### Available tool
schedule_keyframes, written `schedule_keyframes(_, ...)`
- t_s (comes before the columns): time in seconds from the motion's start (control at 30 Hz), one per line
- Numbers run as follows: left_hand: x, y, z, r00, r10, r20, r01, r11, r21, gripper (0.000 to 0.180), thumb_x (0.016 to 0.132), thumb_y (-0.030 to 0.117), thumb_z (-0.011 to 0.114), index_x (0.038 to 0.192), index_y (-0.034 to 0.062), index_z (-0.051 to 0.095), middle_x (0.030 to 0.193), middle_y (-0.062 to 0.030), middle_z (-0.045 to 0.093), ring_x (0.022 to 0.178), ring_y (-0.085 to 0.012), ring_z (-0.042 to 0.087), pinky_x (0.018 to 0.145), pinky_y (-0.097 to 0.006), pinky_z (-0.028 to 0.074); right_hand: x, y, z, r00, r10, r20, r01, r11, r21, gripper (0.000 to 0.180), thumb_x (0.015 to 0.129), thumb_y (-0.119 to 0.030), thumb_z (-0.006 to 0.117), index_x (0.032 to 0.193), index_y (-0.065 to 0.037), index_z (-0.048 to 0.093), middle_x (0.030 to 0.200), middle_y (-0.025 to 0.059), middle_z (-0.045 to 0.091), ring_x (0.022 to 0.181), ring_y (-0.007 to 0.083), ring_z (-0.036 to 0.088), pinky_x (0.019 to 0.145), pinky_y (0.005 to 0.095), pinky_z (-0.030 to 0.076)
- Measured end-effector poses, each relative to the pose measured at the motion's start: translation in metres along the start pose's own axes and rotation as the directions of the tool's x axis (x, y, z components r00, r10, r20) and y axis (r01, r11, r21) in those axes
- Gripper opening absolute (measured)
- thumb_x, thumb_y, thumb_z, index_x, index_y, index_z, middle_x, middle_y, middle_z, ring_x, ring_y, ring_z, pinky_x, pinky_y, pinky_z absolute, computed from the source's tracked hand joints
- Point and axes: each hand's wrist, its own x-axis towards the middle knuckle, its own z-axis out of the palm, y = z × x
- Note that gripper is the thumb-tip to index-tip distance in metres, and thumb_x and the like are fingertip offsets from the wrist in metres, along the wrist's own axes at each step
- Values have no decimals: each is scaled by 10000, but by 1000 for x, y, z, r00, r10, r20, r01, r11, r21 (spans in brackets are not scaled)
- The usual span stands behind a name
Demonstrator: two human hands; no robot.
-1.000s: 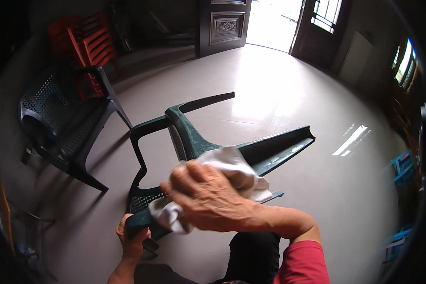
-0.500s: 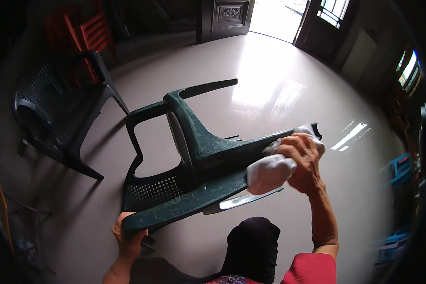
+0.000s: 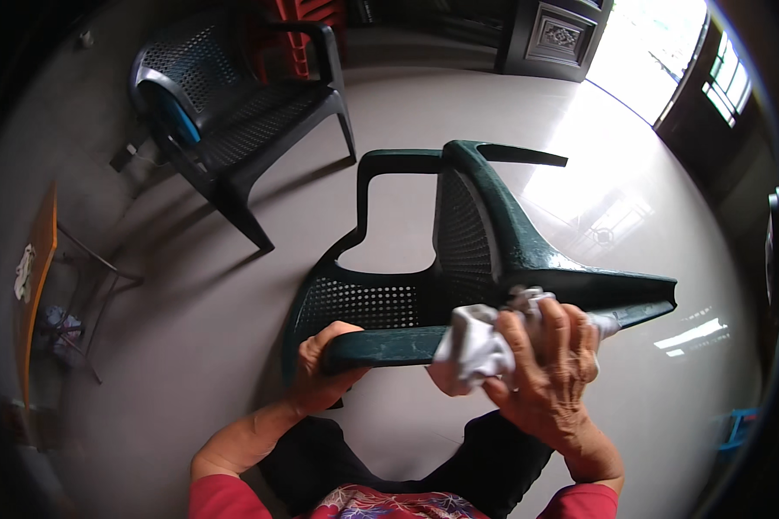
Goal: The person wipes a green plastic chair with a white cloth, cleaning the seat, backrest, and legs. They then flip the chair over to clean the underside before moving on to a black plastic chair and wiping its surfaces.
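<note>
A dark green plastic armchair [image 3: 515, 229] lies tipped over in front of me, its legs pointing to the right and far side. My left hand [image 3: 327, 368] is closed round the near left end of its armrest [image 3: 388, 346]. With bent fingers, my right hand [image 3: 550, 372] presses a crumpled white cloth [image 3: 472, 353] against the chair where the armrest runs toward a leg [image 3: 645, 316]. Part of the cloth is hidden under the fingers. The chair's perforated panel [image 3: 355, 298] shows beyond my left hand.
A second dark plastic armchair [image 3: 260, 130] stands upright at the far left, with red plastic chairs [image 3: 307, 17] behind it. An orange-edged board [image 3: 43, 285] on metal legs is at the left. A bright open doorway [image 3: 653, 52] lies far right; a blue item [image 3: 740, 428] stands at the right edge.
My view has swung left, so the scene sits further right. The white cloth in my right hand has moved back along the chair from the leg's end toward the armrest. My left hand keeps its grip.
</note>
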Motion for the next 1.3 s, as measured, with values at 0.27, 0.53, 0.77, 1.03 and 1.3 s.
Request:
schedule_keyframes(0.27, -5, -15, -8, 975, 176, 132, -207, 937, 281, 403, 743, 178, 754, 1087, 47, 592, 932, -36, 622, 835, -164, 620, 752, -301, 511, 62, -91, 5, 843, -504, -189, 538, 790, 293, 441, 794, -279, 571, 1195, -94, 575, 1049, 178, 517, 916, 277, 506, 576, 342, 388)
schedule_keyframes(0.53, -1, 2, -18, 932, -44, 359, 47, 999, -1, 454, 684, 57, 813, 1095, -20, 635, 918, -35, 685, 793, -77, 607, 733, -241, 517, 20, -5, -12, 877, -476, -60, 463, 807, 366, 336, 734, -276, 701, 1063, -224, 657, 980, 108, 489, 856, 242, 519, 596, 351, 400)
schedule_keyframes(0.77, 11, 23, -21, 841, -188, 508, 225, 974, -12, 412, 615, 66, 821, 979, -8, 644, 801, -19, 634, 744, -67, 564, 684, -240, 476, 33, 46, -21, 991, -125, 40, 109, 954, 280, 337, 678, -209, 734, 999, -241, 637, 1007, 74, 474, 941, 279, 498, 729, 448, 446)
schedule_keyframes(1.03, 14, 14, -21, 619, -217, 755, 197, 973, 118, 441, 688, 189, 853, 1012, -6, 625, 900, -71, 667, 818, -124, 629, 755, -269, 497, 103, 62, 53, 924, 134, 359, -282, 873, 398, 322, 861, -238, 656, 1158, -173, 549, 989, 160, 516, 915, 326, 505, 736, 457, 458)
schedule_keyframes(1.3, 5, 8, -12, 581, -173, 795, 76, 984, 159, 416, 720, 192, 813, 1004, 25, 559, 830, -95, 643, 761, -208, 647, 694, -313, 500, 149, 108, 149, 684, 168, 709, -727, 94, 680, 623, 749, -145, 749, 1305, -29, 492, 1137, 131, 606, 1061, 202, 594, 950, 326, 471)
